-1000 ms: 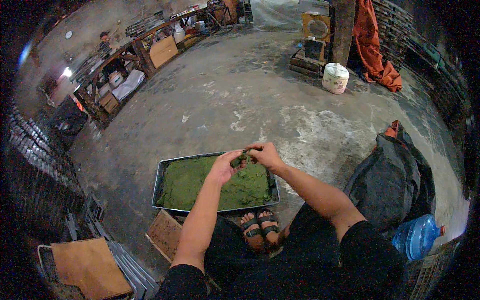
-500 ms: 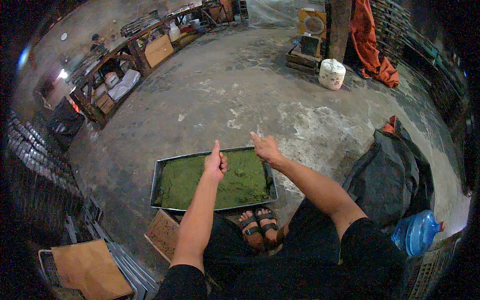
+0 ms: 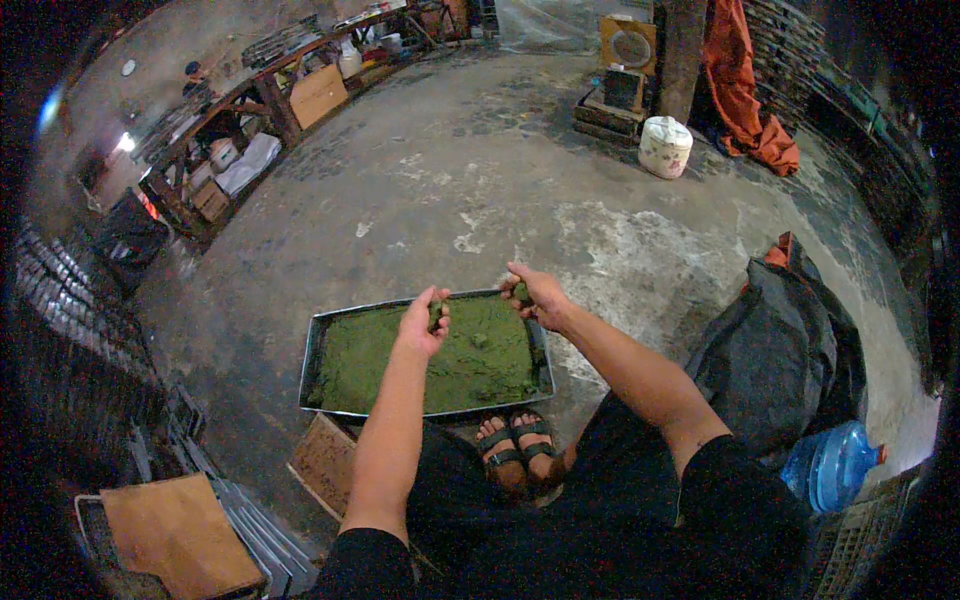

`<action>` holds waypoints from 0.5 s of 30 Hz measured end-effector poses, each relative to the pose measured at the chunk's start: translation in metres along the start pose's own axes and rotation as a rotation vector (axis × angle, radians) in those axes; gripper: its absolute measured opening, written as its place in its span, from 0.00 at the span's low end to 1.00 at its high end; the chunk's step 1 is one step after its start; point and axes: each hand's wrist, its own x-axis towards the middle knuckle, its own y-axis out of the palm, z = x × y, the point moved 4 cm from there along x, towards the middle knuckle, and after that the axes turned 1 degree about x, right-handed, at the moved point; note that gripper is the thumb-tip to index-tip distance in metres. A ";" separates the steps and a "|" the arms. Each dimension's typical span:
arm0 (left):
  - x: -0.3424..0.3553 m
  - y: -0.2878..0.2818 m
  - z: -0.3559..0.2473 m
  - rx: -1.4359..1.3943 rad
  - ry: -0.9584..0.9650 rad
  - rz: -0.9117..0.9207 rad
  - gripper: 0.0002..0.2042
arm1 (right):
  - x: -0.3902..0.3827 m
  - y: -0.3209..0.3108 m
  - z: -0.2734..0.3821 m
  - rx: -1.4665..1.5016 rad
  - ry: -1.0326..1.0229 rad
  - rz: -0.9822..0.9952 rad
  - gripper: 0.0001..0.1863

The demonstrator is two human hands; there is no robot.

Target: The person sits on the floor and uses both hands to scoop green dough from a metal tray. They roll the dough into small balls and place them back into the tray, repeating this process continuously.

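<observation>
The left hand (image 3: 423, 325) curls its fingers around one green clump (image 3: 435, 316) and the right hand (image 3: 540, 298) around another clump (image 3: 521, 292), both near the tray (image 3: 306, 360)'s far edge, where holding them inward should contain spills.

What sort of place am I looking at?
Probably a workshop or storage shed: stained bare floor, a long cluttered workbench, and a shallow metal tray of green material.

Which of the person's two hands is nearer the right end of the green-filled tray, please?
The right hand: it is by the far right corner of the tray, whereas the left hand is closer to the middle.
</observation>
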 end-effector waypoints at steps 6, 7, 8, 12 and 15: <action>-0.006 0.013 0.001 -0.040 -0.063 0.026 0.18 | 0.020 -0.015 -0.006 -0.297 -0.177 -0.194 0.28; -0.004 0.011 0.001 -0.032 -0.045 0.028 0.19 | 0.021 -0.014 -0.004 -0.376 -0.229 -0.244 0.29; -0.002 0.009 0.001 -0.024 -0.028 0.032 0.19 | 0.020 -0.015 -0.007 -0.361 -0.204 -0.226 0.27; 0.004 -0.002 0.002 -0.133 -0.017 0.048 0.18 | 0.005 0.002 -0.008 -0.191 -0.165 -0.018 0.23; -0.008 0.022 0.004 -0.201 -0.010 -0.061 0.15 | 0.003 -0.004 -0.009 -0.103 -0.092 0.087 0.21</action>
